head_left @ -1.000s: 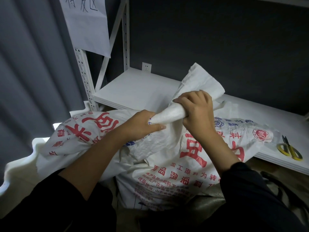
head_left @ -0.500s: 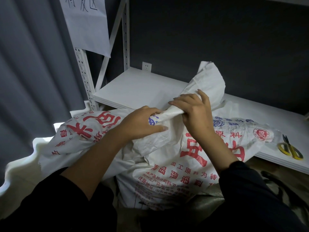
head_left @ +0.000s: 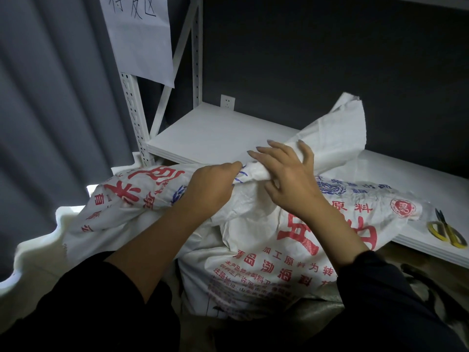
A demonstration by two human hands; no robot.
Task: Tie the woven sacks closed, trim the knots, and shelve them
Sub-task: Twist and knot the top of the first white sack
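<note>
A white woven sack (head_left: pixel 279 245) with red and blue print stands in front of me, leaning on the shelf's front edge. Its top is gathered into two twisted ends. My left hand (head_left: pixel 210 189) is closed around the left twisted end, which carries red characters. My right hand (head_left: pixel 286 174) lies over the other twisted end with its fingers spread and the thumb underneath; that end's loose white flap (head_left: pixel 337 133) sticks up over the shelf. Yellow-handled scissors (head_left: pixel 446 229) lie on the shelf at the right.
A white shelf board (head_left: pixel 215 133) runs from centre to right against a dark wall, with a wall socket (head_left: pixel 227 101) behind it. The perforated white upright (head_left: pixel 134 120) carries a paper sign (head_left: pixel 142 34). A grey curtain hangs at left. Pale wavy material lies low at left.
My right hand has loosened from a closed fist on the twisted end to spread fingers laid over it. The loose flap has risen and shifted right. My left hand has slid up to the crossing.
</note>
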